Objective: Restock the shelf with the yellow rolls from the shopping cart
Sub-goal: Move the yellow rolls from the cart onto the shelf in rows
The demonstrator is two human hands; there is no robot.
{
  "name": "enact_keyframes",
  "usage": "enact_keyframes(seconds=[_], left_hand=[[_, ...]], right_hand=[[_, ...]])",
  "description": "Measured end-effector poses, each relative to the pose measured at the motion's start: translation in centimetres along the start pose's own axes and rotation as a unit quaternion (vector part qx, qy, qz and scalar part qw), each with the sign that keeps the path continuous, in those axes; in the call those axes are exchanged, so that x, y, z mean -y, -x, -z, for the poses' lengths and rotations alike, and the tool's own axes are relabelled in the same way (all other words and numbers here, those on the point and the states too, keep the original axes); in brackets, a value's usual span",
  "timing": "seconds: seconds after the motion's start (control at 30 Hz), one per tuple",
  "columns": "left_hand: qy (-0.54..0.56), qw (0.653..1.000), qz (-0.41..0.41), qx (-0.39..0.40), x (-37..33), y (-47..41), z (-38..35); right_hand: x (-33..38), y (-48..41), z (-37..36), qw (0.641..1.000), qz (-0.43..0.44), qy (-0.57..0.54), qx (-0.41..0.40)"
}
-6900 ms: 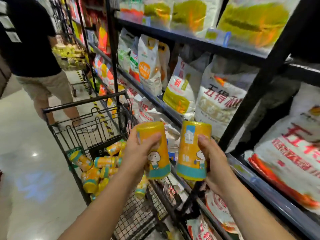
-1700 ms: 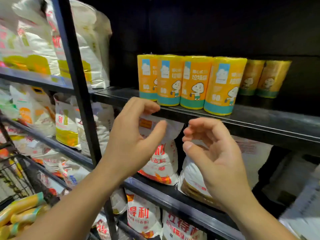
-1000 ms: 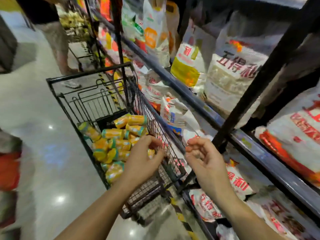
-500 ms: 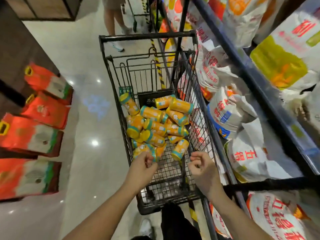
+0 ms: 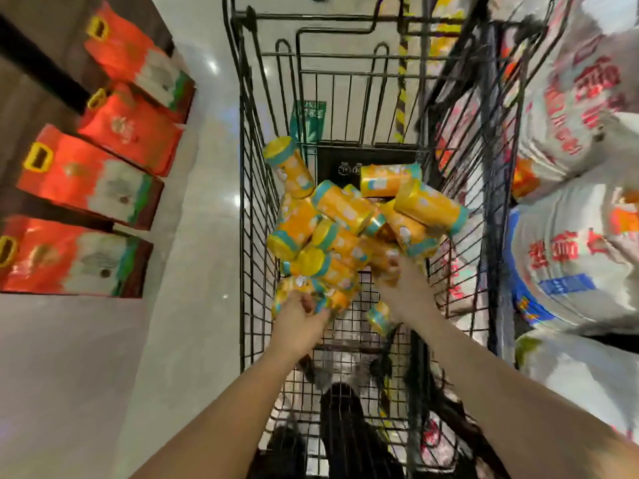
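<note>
Several yellow rolls (image 5: 345,209) with teal ends lie piled in the black wire shopping cart (image 5: 256,188). Both my arms reach down into it. My left hand (image 5: 299,319) is at the near left of the pile, its thumb and fingers curled round a yellow roll (image 5: 332,295). My right hand (image 5: 406,293) lies over the near right of the pile, fingertips among the rolls. Motion blur hides whether it holds one. Another roll (image 5: 378,318) lies just beside its wrist. The shelf that takes the rolls is out of view.
White sacks with red print (image 5: 567,257) fill the shelves close on the right of the cart. Red and white gift boxes (image 5: 86,181) stand in a row on the left. Pale glossy floor (image 5: 207,236) runs between the boxes and the cart.
My view has tipped down over the cart. Both hands have dropped from above the near edge into the pile, and my left hand has closed on a roll.
</note>
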State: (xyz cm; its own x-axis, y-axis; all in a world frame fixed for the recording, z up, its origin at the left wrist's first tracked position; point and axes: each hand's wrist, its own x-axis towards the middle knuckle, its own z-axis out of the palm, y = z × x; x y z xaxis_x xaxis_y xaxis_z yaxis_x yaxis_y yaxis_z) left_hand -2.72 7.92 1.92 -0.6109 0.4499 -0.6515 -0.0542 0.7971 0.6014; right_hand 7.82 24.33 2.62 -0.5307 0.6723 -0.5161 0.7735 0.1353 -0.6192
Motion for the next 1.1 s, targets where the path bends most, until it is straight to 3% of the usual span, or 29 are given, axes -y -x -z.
enact_keyframes(seconds=[0.2, 0.43, 0.57, 0.83, 1.1], left_hand=[[0.038, 0.998, 0.055, -0.02, -0.1, -4.4, -1.6], [0.201, 0.969, 0.133, -0.049, 0.4, -9.1, -3.8], [0.246, 0.954, 0.165, -0.046, 0.9, -11.2, -5.6], [0.296, 0.916, 0.248, -0.107, 2.2, -13.8, -9.2], [0.357, 0.895, 0.242, -0.116, -0.1, -11.1, -7.6]], right_hand=[[-5.0, -9.7, -4.7, 0.99, -0.011, 0.109, 0.086], [-2.6, -11.8, -5.4, 0.974, -0.023, 0.164, 0.152], [-3.8, -12.8, -6.2, 0.972, -0.028, 0.186, 0.14], [-4.1, -14.0, -6.1, 0.976, -0.04, 0.165, 0.137], [-4.2, -12.5, -5.4, 0.99, -0.08, -0.012, 0.115]])
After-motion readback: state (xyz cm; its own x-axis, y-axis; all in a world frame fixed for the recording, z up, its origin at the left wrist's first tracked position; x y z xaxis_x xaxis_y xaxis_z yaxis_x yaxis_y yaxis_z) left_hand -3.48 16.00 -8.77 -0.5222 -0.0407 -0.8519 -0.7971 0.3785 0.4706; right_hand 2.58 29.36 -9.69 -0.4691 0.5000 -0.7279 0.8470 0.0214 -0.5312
